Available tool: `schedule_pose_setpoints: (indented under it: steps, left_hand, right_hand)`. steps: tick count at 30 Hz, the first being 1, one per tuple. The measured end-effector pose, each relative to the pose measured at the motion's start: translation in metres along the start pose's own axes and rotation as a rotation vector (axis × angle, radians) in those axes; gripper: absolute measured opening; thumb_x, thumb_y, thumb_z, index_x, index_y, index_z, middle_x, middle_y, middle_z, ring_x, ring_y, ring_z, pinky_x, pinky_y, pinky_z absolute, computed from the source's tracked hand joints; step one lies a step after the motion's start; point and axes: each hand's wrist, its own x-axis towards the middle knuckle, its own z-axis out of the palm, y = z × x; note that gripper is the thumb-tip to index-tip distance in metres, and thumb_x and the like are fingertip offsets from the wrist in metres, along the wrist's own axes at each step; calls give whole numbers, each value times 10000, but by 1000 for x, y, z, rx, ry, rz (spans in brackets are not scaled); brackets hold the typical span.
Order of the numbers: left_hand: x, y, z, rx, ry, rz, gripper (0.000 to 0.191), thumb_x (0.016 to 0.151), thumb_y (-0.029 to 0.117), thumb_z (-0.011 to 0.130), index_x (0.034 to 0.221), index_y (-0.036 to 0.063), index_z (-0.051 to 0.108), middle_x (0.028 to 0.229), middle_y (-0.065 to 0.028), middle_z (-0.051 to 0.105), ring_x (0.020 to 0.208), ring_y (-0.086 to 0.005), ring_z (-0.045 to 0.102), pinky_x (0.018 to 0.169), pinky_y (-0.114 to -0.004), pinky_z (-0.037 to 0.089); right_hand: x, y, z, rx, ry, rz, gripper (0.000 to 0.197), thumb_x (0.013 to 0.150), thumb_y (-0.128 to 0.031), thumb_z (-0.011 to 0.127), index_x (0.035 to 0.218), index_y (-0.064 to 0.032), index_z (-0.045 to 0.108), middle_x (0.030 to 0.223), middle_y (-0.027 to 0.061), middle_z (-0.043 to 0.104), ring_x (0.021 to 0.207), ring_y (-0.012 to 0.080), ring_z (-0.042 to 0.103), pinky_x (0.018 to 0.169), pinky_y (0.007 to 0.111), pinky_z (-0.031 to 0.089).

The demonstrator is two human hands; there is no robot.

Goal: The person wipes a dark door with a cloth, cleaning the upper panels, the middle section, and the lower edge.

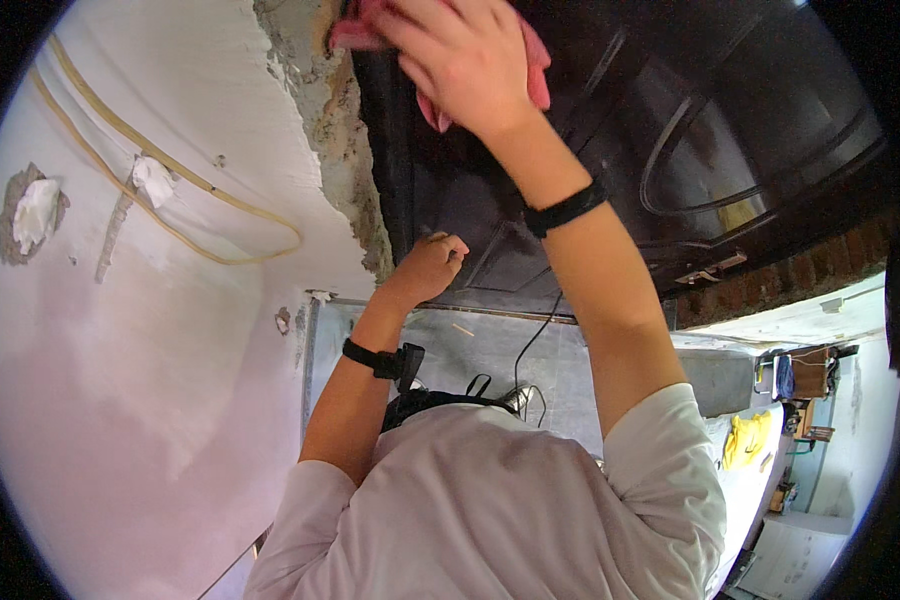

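My right hand (pixel 469 64) presses a red cloth (pixel 536 67) against the upper left part of a dark, glossy panelled door (pixel 510 180). The cloth is bunched under my palm and sticks out on both sides of the hand. Lower down, my left hand (pixel 429 266) is near the door's left edge with its fingers curled. I see nothing in it, though the inside of the palm is hidden. Rough, bare mortar (pixel 337 127) runs along the door's left side, close to the cloth.
Looped yellowish hoses (pixel 195 187) hang on the white wall (pixel 157 352) at left. A black cable (pixel 521 356) trails over the grey tiled floor (pixel 465 360) near my shoes. The door's metal handle (pixel 712 268) sits at right. Beyond, a yellow cloth (pixel 748 441) lies on a white surface.
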Motion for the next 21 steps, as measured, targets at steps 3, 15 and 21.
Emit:
schedule_pose_setpoints:
  steps: [3, 15, 21]
  left_hand:
    - [-4, -14, -12, 29, 7, -31, 204, 1057, 162, 610, 1159, 18, 712, 1181, -195, 738, 1096, -395, 705, 933, -462, 565]
    - [-8, -42, -20, 60, 121, 46, 180, 1041, 165, 634, 1151, 48, 717, 1105, -211, 746, 1031, -390, 722, 894, -466, 578]
    - [-3, -32, -20, -14, 65, -24, 169, 1016, 138, 637, 1120, 28, 713, 1099, -208, 721, 1015, -416, 699, 904, -483, 565]
  right_hand:
    - [-49, -22, 34, -204, 11, 2, 376, 823, -302, 651, 1191, -305, 725, 1458, -93, 618, 1381, 171, 539, 1095, 405, 429]
    - [-87, -15, 2, -214, -310, -126, 482, 840, -257, 632, 1316, -227, 697, 1456, -40, 613, 1393, 218, 545, 1093, 448, 471]
    - [51, 48, -62, -293, 123, -32, 534, 761, -160, 798, 1288, -217, 728, 1467, -6, 633, 1363, 275, 577, 1045, 483, 461]
